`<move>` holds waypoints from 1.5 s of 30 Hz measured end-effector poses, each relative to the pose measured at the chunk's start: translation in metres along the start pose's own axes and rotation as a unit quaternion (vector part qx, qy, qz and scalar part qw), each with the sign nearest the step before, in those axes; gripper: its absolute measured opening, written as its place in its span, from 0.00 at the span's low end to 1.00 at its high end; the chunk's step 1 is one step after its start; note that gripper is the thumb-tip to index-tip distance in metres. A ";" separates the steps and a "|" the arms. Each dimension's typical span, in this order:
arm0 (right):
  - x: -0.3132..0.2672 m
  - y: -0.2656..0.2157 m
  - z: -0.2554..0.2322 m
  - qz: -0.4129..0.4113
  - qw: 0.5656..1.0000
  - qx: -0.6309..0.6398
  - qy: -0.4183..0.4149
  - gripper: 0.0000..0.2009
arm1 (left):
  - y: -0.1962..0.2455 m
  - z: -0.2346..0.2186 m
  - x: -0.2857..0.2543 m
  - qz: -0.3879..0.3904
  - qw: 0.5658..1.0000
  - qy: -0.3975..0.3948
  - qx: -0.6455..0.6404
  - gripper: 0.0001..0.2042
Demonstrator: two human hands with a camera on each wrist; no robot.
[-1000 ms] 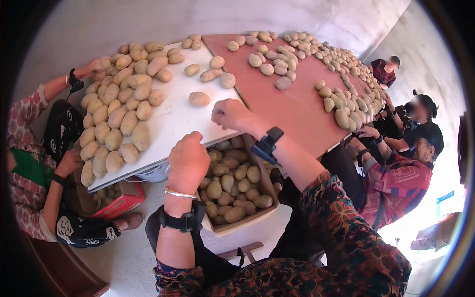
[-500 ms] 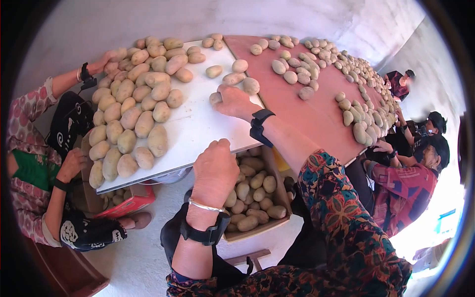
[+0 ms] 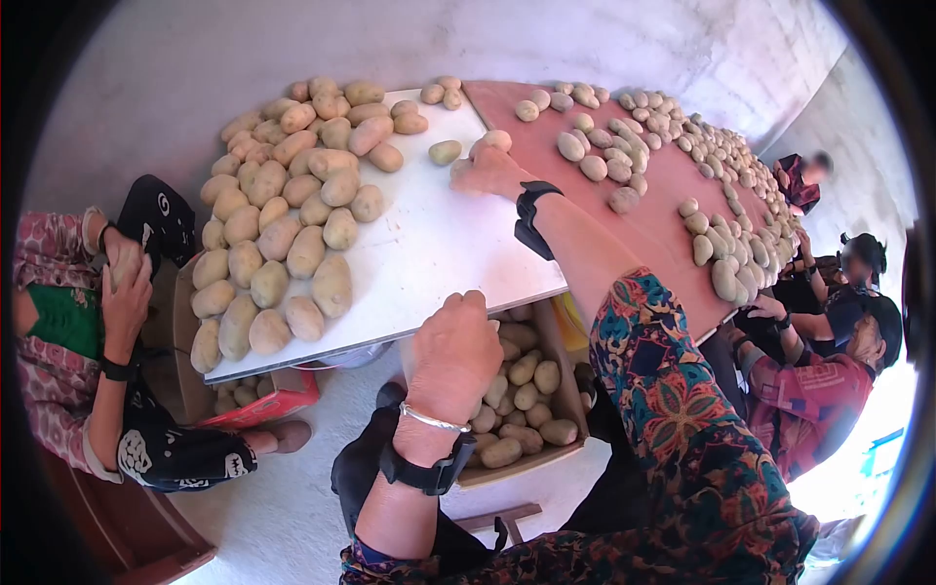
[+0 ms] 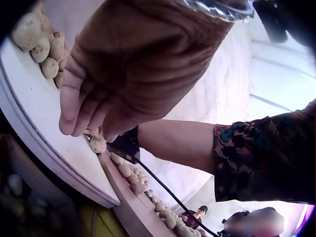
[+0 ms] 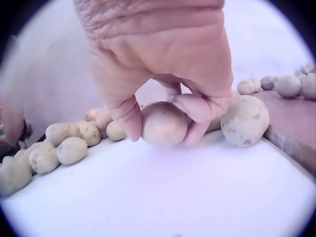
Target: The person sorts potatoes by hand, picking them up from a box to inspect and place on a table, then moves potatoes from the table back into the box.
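My right hand [image 3: 494,174] reaches over the white board [image 3: 429,255]. In the right wrist view, its thumb and fingers pinch a potato [image 5: 164,124] just above or on the board. A larger potato [image 5: 245,121] sits right beside that hand, near the board's edge strip. A single potato [image 3: 445,152] lies beyond my fingers in the head view. My left hand [image 3: 456,353], fingers loosely curled, hangs over the board's near edge and the potato box; in the left wrist view, nothing shows between its fingers [image 4: 74,106].
A large potato pile [image 3: 283,214] covers the board's left side. More potatoes lie on the red tabletop [image 3: 585,229]. Below stands a cardboard box [image 3: 575,414] of potatoes, with a red box [image 3: 314,385] further left. A person [image 3: 63,312] sits left; others sit right.
My right hand has moved the potato farther across the board, towards the loose ones. My left hand still hovers near the edge. The person at left has drawn a hand back from the pile.
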State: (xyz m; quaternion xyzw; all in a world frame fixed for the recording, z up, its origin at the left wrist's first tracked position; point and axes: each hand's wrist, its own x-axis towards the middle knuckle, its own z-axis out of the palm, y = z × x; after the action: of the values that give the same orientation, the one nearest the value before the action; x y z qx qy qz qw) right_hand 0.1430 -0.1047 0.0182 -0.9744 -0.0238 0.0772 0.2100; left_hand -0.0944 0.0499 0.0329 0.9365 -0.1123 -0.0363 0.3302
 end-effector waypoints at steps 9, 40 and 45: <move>-0.015 -0.028 -0.013 0.055 0.977 -0.201 -0.039 0.46 | 0.006 0.001 0.000 0.007 1.000 0.003 -0.004 0.12; -0.056 -0.046 0.011 -0.118 0.969 -0.065 -0.209 0.17 | 0.004 0.005 0.003 0.033 0.999 0.006 0.007 0.10; -0.053 -0.049 0.022 -0.134 0.984 -0.027 -0.113 0.21 | 0.004 0.007 0.003 0.031 0.999 0.006 0.006 0.10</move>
State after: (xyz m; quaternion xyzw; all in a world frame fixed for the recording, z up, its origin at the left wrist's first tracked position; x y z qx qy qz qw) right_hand 0.0860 -0.0558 0.0262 -0.9526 -0.1796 0.1574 0.1885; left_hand -0.0929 0.0419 0.0305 0.9349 -0.1395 -0.0196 0.3257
